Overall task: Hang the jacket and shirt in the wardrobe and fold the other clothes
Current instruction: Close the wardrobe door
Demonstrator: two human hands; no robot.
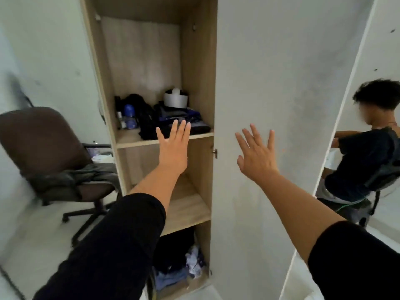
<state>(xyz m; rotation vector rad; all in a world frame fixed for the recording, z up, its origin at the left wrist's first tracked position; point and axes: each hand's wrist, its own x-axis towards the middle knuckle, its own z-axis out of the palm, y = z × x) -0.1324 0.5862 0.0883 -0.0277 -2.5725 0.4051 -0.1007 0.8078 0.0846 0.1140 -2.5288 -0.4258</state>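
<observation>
Brown office chair (43,144) left, grey cloth (86,173) on its seat. Second person (372,156) seated at right edge.

Black sleeves (121,234) pushed up, forearms bare.
</observation>
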